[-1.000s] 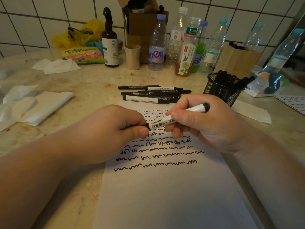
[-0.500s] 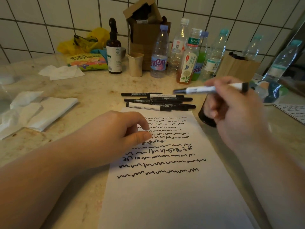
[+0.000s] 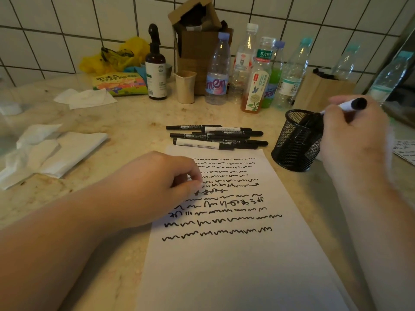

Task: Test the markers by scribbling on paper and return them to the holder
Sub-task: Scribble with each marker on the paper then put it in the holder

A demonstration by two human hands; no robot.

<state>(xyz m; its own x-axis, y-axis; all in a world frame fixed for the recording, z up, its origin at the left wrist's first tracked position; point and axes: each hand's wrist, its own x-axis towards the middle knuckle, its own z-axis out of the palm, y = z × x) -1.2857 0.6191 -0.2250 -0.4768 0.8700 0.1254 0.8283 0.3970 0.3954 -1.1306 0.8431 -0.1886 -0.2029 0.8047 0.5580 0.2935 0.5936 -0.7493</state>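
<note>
Head view: at right of frame, the right hand (image 3: 352,140) grips a marker (image 3: 350,104) over the holder (image 3: 296,142); the left hand (image 3: 157,187), loosely curled and holding nothing, rests on the paper (image 3: 235,265).

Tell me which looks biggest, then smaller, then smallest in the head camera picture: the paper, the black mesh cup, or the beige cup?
1. The paper looks far the biggest; it is also nearest the camera.
2. The black mesh cup comes next.
3. The beige cup looks smallest, but it stands farther back, so its true size against the mesh cup is unsure.
</note>
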